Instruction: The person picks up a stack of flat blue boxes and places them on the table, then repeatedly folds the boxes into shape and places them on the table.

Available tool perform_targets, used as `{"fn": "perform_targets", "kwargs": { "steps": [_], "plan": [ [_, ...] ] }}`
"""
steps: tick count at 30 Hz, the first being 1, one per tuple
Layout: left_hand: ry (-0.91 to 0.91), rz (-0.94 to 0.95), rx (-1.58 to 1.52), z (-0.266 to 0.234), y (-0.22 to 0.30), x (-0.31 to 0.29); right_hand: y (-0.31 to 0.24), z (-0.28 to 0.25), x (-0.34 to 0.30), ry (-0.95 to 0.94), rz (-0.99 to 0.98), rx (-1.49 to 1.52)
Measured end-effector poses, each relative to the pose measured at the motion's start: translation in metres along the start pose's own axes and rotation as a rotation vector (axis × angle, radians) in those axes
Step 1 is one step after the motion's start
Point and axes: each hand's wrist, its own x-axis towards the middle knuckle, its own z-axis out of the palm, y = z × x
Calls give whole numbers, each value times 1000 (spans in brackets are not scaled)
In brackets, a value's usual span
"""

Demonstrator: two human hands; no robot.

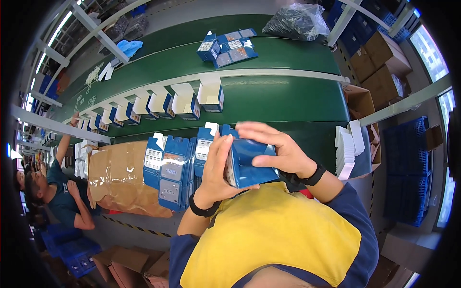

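A blue cardboard box (244, 169) is held up close in front of my chest. Its left side is gripped by my left hand (213, 175), fingers and palm against the wall. My right hand (288, 152) reaches over the far and right side, with its thumb lying on the blue face and the fingers bent around the far edge, slightly blurred. Just left of the box, flat blue printed cartons (175, 168) lie stacked on a brown cardboard package (120, 168). Part of another flat carton (203, 144) shows behind my left hand.
Beyond my hands, a row of open-topped boxes (186, 103) stands on the green conveyor (283, 98). Farther back lie folded cartons (235, 50) and a black plastic bag (297, 23). White paper pieces (345, 151) stand at right. A co-worker (62, 192) reaches toward the row at left.
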Motion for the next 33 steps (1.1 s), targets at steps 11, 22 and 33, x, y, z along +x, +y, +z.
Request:
{"fn": "perform_targets", "kwargs": {
  "steps": [11,22,33],
  "plan": [
    [73,212,-13,28,-24,16,-4,4,7,459,147,359],
    [193,191,-664,0,-10,9,26,-1,-55,7,431,524],
    [24,208,-851,3,1,-6,36,21,-51,75,617,834]
  ]
}}
